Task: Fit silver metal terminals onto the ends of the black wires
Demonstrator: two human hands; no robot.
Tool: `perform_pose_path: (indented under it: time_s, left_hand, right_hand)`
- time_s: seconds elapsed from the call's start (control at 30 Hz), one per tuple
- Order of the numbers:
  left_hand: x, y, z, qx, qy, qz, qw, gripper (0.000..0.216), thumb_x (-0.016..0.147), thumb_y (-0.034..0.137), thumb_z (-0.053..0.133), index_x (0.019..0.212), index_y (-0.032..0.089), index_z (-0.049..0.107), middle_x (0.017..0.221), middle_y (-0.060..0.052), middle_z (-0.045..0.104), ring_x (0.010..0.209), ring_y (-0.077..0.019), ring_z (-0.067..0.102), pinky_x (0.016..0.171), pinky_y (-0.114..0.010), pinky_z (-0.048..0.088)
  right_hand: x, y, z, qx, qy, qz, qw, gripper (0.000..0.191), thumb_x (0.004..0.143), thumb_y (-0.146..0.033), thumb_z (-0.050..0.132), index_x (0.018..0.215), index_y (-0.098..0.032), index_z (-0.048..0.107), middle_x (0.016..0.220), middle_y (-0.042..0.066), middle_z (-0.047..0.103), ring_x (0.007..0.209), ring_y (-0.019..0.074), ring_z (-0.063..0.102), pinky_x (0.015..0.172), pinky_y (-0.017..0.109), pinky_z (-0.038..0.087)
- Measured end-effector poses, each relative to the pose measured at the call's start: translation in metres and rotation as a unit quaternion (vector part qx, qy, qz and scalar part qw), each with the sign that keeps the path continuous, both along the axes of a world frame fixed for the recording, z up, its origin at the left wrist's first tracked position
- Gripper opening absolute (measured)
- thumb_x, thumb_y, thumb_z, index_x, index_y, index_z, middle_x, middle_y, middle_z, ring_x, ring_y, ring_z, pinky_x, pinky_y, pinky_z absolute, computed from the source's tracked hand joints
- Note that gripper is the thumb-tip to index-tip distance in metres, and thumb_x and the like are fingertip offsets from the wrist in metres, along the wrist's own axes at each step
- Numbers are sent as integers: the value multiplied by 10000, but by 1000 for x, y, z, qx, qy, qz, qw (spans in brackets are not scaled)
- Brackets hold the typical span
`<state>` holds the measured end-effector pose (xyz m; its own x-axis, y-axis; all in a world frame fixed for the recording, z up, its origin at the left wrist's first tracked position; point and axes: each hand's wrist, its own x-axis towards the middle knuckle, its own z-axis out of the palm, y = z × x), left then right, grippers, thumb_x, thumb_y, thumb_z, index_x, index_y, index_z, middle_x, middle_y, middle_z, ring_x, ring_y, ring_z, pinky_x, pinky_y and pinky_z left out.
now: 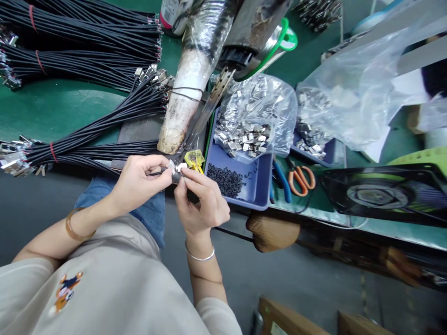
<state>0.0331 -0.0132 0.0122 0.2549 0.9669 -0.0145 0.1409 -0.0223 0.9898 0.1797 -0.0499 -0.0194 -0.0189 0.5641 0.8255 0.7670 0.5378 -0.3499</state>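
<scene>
My left hand (141,184) pinches the end of a black cable, where a small pale connector shows at the fingertips. Between the thumb and fingers of my right hand (204,200) is a small silvery metal connector shell (180,166), close against the cable end; whether the two are joined I cannot tell. Just behind the fingertips lies a yellow piece (194,158) below a soldering tool's end. A bundle of black cables (101,123) with metal connectors lies to the left of my hands.
A purple tray (256,186) at the right holds small black tubes (225,180) and a plastic bag of metal shells (256,116). Beyond it are blue-handled pliers (282,181), orange-handled scissors (301,180) and a black fan (380,194). A wrapped duct (185,88) rises behind my hands.
</scene>
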Motion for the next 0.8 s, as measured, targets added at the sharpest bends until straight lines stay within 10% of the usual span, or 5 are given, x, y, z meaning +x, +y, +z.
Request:
perform_pose_path:
  time_s: [0.27,0.8]
  left_hand:
    - [-3,-3,-3,72,25,23,997,146,752,164,595,673,131,713,541,37,520,493,-57,310,481,-198,276]
    - [6,2,-1,55,17,74,996,148,752,198,605,683,138,720,554,17,568,494,-69,420,462,-193,313]
  right_hand:
    - [0,-5,13,-239,208,49,947,78,886,-157,670,827,-207,655,952,31,777,792,148,769,666,250,648]
    - [2,5,19,-179,126,27,975,105,859,-133,709,810,-216,669,947,19,782,858,149,750,690,256,613]
